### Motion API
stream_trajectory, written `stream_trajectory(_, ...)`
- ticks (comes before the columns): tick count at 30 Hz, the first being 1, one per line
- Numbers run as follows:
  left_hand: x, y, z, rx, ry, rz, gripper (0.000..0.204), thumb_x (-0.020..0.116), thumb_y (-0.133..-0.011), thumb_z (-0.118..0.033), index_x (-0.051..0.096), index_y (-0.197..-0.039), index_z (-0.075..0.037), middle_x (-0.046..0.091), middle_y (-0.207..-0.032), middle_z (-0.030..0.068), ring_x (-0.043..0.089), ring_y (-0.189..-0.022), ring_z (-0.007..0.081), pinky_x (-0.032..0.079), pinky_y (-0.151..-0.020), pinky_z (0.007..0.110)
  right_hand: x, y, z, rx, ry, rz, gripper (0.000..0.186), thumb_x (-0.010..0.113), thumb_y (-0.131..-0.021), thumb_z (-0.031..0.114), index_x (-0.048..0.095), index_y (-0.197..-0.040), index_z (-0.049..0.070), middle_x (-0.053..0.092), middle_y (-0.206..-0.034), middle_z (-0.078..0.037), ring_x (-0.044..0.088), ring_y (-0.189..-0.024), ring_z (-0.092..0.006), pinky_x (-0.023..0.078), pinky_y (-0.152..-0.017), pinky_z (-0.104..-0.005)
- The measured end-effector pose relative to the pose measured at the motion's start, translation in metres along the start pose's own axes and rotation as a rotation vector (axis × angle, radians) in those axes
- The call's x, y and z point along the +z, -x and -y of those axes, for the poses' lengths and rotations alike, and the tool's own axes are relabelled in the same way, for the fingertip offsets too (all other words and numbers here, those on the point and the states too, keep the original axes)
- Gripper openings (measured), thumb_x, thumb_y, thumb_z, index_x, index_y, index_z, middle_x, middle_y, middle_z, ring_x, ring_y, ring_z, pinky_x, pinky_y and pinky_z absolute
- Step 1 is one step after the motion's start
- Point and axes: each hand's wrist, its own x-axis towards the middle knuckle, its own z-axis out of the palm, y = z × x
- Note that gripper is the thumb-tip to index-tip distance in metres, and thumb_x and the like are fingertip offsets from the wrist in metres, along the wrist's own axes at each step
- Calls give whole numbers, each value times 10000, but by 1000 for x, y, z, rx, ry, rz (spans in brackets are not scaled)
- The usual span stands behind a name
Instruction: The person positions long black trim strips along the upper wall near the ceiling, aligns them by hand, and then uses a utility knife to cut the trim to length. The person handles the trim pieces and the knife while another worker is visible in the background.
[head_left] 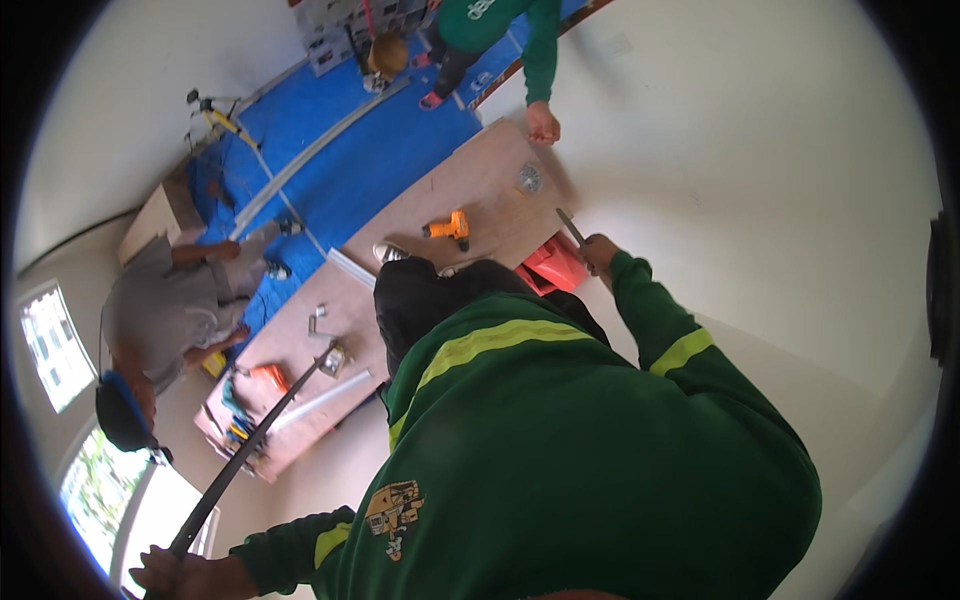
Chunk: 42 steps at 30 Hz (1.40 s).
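Observation:
At the lower left, my left hand is closed round the near end of a long, narrow dark bar. The bar slants up and away, its far end over the tool-strewn end of a wooden platform. Out to the right, close to the pale wall, my right hand grips a short, flat grey strip that points up and left; its exact kind is unclear. An orange cordless drill lies on the platform near my shoe. A red case or bag sits below my right hand.
A co-worker in grey is at the left; another in green stands at the top. Blue sheeting covers the floor, with a long metal profile and yellow tripod. An orange tool and clear round container rest on the platform.

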Motion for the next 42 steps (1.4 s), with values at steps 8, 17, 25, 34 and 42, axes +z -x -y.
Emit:
stream_trajectory(8, -35, 18, 24, -28, 354, -75, 408, 436, -1134, -399, 529, -1442, -148, 546, -937, -5, 547, -751, 166, 489, -638, 331, -88, -3, 72, -182, 265, -125, 281, 658, -945, 155, 642, -1193, 23, 673, -877, -94, 660, -677, -205, 574, -586, -390)
stream_trajectory(17, 26, 26, -18, -17, -399, -655, 582, 459, -1107, -506, 553, -1269, 45, 478, -826, 83, 348, -619, 161, 352, -637, 308, -134, -109, 137, -216, 555, -286, 146, 629, -934, 107, 693, -1022, 9, 670, -748, -111, 640, -568, -225, 560, -516, -391)
stream_trajectory(25, -47, 56, -40, 65, -729, -613, 724, 533, -1047, -643, 608, -1300, 32, 657, -952, 126, 645, -854, 288, 582, -868, 456, -150, -191, 172, -176, 738, -342, 239, 639, -942, 198, 742, -903, -14, 733, -756, -142, 723, -603, -283, 588, -531, -445)
stream_trajectory(34, -93, 25, -41, 48, -620, -506, 368, 472, -1129, -383, 611, -1276, -76, 662, -1240, 70, 644, -1116, 209, 474, -1167, 487, -117, -183, 253, -298, 655, -414, 617, 752, -951, 482, 593, -1299, -2, 702, -821, -120, 671, -603, -249, 568, -570, -409)
stream_trajectory(42, -103, 68, -39, 74, -1070, -507, 599, 550, -1051, -599, 612, -1273, -47, 663, -1098, 97, 664, -1034, 281, 521, -1090, 518, -81, -170, 164, -185, 594, -270, 830, 785, -929, 512, 498, -1482, -37, 748, -956, -167, 732, -737, -283, 610, -665, -446)
